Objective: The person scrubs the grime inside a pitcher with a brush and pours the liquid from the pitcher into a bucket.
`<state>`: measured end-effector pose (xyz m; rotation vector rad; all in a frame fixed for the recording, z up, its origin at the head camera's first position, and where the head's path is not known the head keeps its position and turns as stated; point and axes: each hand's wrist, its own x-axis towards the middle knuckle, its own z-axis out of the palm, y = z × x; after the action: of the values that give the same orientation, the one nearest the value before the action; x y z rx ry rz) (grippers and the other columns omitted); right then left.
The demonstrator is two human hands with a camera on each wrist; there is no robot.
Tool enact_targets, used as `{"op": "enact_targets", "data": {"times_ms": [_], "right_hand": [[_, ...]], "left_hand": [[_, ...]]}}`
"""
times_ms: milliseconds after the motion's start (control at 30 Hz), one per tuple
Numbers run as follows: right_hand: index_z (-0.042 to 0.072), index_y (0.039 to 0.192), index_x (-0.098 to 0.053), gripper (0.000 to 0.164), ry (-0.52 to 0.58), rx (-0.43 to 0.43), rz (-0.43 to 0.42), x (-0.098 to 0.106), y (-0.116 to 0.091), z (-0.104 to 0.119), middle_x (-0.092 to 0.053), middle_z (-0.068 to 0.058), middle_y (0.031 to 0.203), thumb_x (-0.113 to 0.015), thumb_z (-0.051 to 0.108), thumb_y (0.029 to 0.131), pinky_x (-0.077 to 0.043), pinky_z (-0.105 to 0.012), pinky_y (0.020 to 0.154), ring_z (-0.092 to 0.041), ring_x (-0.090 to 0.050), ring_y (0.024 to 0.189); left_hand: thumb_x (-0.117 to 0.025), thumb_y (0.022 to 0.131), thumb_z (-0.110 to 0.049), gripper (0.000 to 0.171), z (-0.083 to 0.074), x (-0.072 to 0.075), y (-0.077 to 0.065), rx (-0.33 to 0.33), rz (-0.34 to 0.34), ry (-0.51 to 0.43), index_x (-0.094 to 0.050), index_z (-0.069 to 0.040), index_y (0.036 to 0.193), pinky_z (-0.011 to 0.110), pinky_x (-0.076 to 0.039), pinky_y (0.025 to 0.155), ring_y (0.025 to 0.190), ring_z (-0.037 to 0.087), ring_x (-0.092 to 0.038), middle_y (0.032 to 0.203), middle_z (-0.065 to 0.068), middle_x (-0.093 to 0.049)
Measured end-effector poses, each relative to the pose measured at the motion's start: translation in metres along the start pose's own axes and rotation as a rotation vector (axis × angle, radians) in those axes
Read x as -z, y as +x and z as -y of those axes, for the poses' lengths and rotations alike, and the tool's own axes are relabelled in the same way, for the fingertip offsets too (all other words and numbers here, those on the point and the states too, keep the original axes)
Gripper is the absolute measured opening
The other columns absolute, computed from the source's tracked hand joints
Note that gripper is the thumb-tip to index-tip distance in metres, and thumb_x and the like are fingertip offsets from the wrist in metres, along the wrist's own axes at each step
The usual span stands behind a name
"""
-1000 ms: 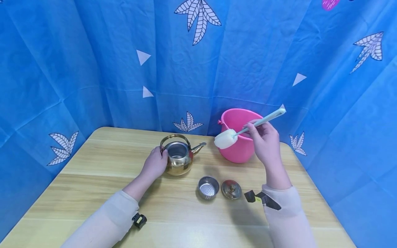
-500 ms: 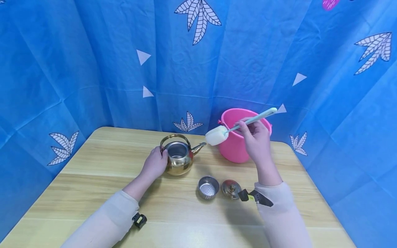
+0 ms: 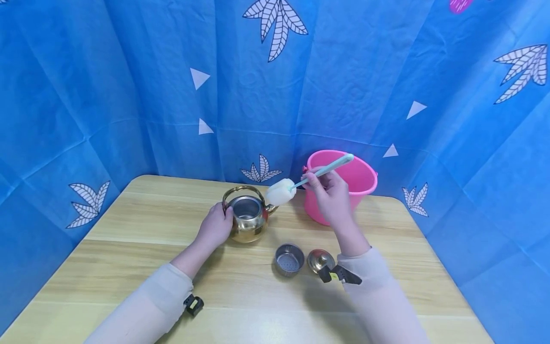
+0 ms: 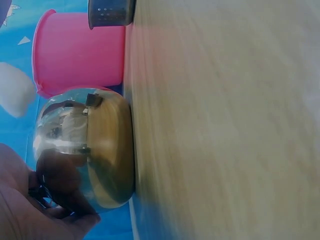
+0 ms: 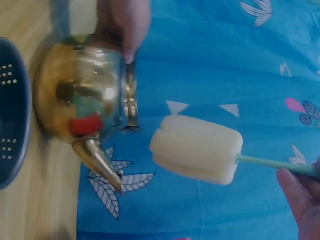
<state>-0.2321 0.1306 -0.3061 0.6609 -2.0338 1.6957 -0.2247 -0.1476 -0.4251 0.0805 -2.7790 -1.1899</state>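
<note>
A gold teapot (image 3: 248, 229) with a silver interior stands lidless on the table, its arched handle raised. My left hand (image 3: 216, 225) holds it at the handle's left end, thumb against the body. In the right wrist view the teapot's spout (image 5: 100, 162) points away from that hand. My right hand (image 3: 334, 198) pinches the pale green handle of a sponge bottle brush (image 3: 281, 192). Its cream sponge head hangs in the air near the teapot, overlapping the spout in the head view. In the right wrist view the sponge (image 5: 197, 150) is apart from the teapot.
A pink bucket (image 3: 361, 184) stands behind my right hand at the back of the table. A perforated metal strainer cup (image 3: 289, 260) and a gold lid (image 3: 320, 259) lie in front of it on the wooden table (image 3: 129, 248). Blue curtains (image 3: 258, 95) surround the table.
My right hand has moved left with the bottle brush, from in front of the bucket to beside the teapot opening. My left hand and the teapot have stayed in place.
</note>
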Motion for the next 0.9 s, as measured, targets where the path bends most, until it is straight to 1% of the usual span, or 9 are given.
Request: {"op": "enact_targets", "data": {"times_ms": [100, 200, 267, 367, 533, 600, 700, 800, 900], "right_hand": [[-0.012, 0.11, -0.063, 0.018, 0.014, 0.005, 0.014, -0.008, 0.0, -0.001, -0.069, -0.029, 0.105, -0.061, 0.0, 0.097, -0.059, -0.031, 0.08, -0.03, -0.072, 0.094], [-0.012, 0.109, -0.062, 0.017, 0.016, 0.007, 0.029, -0.014, -0.001, -0.002, -0.07, -0.028, 0.103, -0.061, 0.0, 0.097, -0.059, -0.031, 0.079, -0.036, -0.071, 0.094], [-0.009, 0.108, -0.064, 0.016, -0.005, 0.01, 0.04, -0.018, -0.001, -0.004, -0.071, -0.024, 0.101, -0.062, 0.003, 0.098, -0.059, -0.031, 0.079, -0.036, -0.072, 0.093], [-0.005, 0.106, -0.065, 0.015, -0.044, 0.019, 0.052, -0.023, -0.001, -0.008, -0.073, -0.019, 0.098, -0.063, 0.007, 0.098, -0.059, -0.029, 0.078, -0.03, -0.073, 0.088], [-0.001, 0.105, -0.065, 0.014, -0.069, 0.032, 0.07, -0.029, -0.001, -0.011, -0.073, -0.015, 0.097, -0.062, 0.012, 0.099, -0.059, -0.028, 0.079, -0.033, -0.072, 0.087], [-0.002, 0.105, -0.065, 0.015, -0.054, 0.032, 0.073, -0.031, -0.001, -0.011, -0.073, -0.016, 0.098, -0.061, 0.012, 0.1, -0.059, -0.029, 0.08, -0.035, -0.072, 0.089], [-0.003, 0.106, -0.065, 0.015, -0.04, 0.036, 0.069, -0.033, 0.001, -0.009, -0.073, -0.017, 0.098, -0.062, 0.011, 0.099, -0.059, -0.029, 0.08, -0.03, -0.073, 0.09], [-0.004, 0.106, -0.065, 0.016, -0.029, 0.037, 0.076, -0.036, 0.002, -0.007, -0.073, -0.018, 0.098, -0.062, 0.01, 0.099, -0.059, -0.03, 0.08, -0.029, -0.073, 0.089], [-0.006, 0.106, -0.064, 0.016, -0.024, 0.034, 0.09, -0.04, 0.002, -0.007, -0.072, -0.02, 0.098, -0.062, 0.008, 0.099, -0.059, -0.029, 0.08, -0.031, -0.072, 0.09]], "left_hand": [[-0.034, 0.107, -0.027, 0.05, 0.0, 0.0, 0.001, -0.001, -0.003, -0.002, -0.045, 0.014, 0.133, 0.058, -0.041, 0.104, 0.125, 0.048, -0.051, 0.13, 0.033, -0.052], [-0.034, 0.107, -0.026, 0.05, 0.0, 0.0, 0.001, 0.0, 0.002, -0.001, -0.045, 0.015, 0.133, 0.058, -0.041, 0.104, 0.125, 0.048, -0.051, 0.131, 0.033, -0.052], [-0.034, 0.107, -0.026, 0.05, 0.0, 0.0, 0.001, 0.001, 0.003, -0.003, -0.044, 0.015, 0.135, 0.058, -0.04, 0.105, 0.126, 0.049, -0.05, 0.132, 0.033, -0.051], [-0.034, 0.107, -0.026, 0.052, -0.001, 0.001, 0.001, 0.007, 0.007, -0.006, -0.042, 0.015, 0.137, 0.058, -0.039, 0.107, 0.127, 0.049, -0.048, 0.134, 0.034, -0.05], [-0.034, 0.107, -0.027, 0.052, -0.002, 0.001, 0.0, 0.017, 0.012, -0.009, -0.042, 0.016, 0.137, 0.058, -0.039, 0.107, 0.128, 0.049, -0.048, 0.135, 0.034, -0.049], [-0.034, 0.107, -0.028, 0.052, -0.001, 0.0, 0.0, 0.018, 0.014, -0.01, -0.042, 0.015, 0.136, 0.058, -0.04, 0.106, 0.127, 0.048, -0.049, 0.133, 0.033, -0.05], [-0.034, 0.107, -0.027, 0.051, -0.002, 0.0, 0.0, 0.016, 0.014, -0.012, -0.044, 0.015, 0.135, 0.058, -0.041, 0.105, 0.126, 0.049, -0.05, 0.132, 0.033, -0.051], [-0.035, 0.107, -0.027, 0.05, -0.002, 0.0, 0.0, 0.014, 0.007, -0.013, -0.045, 0.015, 0.133, 0.058, -0.041, 0.104, 0.125, 0.048, -0.051, 0.13, 0.033, -0.052], [-0.035, 0.107, -0.026, 0.049, -0.001, 0.001, 0.001, 0.013, 0.001, -0.015, -0.045, 0.015, 0.132, 0.058, -0.042, 0.104, 0.124, 0.048, -0.051, 0.129, 0.033, -0.052]]}}
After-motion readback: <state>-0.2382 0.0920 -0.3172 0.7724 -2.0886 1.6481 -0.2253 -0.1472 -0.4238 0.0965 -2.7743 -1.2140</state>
